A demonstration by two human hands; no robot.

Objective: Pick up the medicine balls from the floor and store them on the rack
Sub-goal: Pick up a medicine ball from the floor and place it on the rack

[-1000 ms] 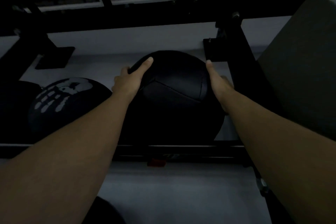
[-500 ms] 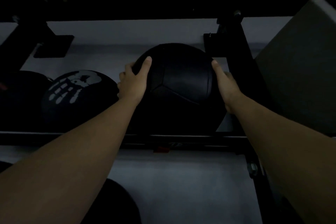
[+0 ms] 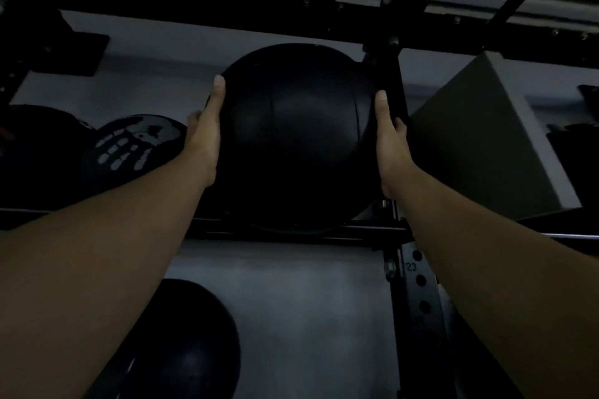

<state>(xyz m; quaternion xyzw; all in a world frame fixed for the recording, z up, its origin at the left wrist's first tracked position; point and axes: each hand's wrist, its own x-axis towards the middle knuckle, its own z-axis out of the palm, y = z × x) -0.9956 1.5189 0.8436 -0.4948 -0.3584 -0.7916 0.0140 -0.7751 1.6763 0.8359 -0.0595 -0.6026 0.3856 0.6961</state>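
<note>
- A black medicine ball (image 3: 298,139) sits in the middle of the view, held between the two hands at the level of the rack's front rail (image 3: 291,232).
- Its lower edge overlaps that rail; whether it rests on the rail or hangs just above it cannot be told in the dim light.
- The left hand (image 3: 204,136) lies flat against the ball's left side, thumb pointing up along the curve, the other fingers hidden behind the ball.
- The right hand (image 3: 390,142) presses the ball's right side the same way, thumb up, fingers wrapped out of sight.
- So the grip is a two-handed clamp: each hand closed on the ball from opposite sides, with the ball's widest part between the palms.
- Just right of the ball stands a black upright post (image 3: 393,100) of the rack, close behind the right hand.
- To the left, on the same level of the rack, lies a second ball with a pale handprint design (image 3: 129,146), near the left forearm but apart from the held ball.
- Lower left, on the grey floor (image 3: 308,317), another dark ball (image 3: 191,343) shows partly under the left arm.
- At right sits a large grey box (image 3: 479,146), beside the post.
</note>
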